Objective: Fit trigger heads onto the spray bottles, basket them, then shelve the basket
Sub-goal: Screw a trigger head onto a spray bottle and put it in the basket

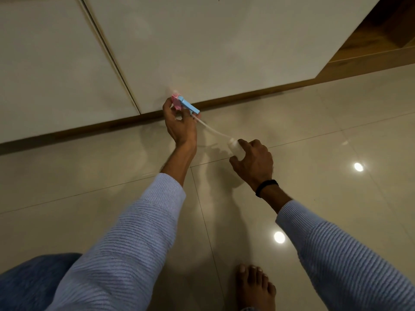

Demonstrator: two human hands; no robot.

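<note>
Over the glossy tiled floor [89, 176], by the far white cabinet doors [202, 41], the right hand [253, 162] grips a pale bottle [235, 148]. To its left, the left hand [179, 126] pinches a pink-and-blue trigger head [186, 105], whose thin tube [213, 131] reaches the bottle's mouth.

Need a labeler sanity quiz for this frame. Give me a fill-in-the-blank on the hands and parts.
1. The left hand grips the trigger head, coloured pink and ____.
2. The right hand holds the translucent ____.
3. From the trigger head a thin, clear ____ runs toward the right hand.
4. The black wristband sits on the ____ wrist.

Missing words: blue; bottle; tube; right.
</note>
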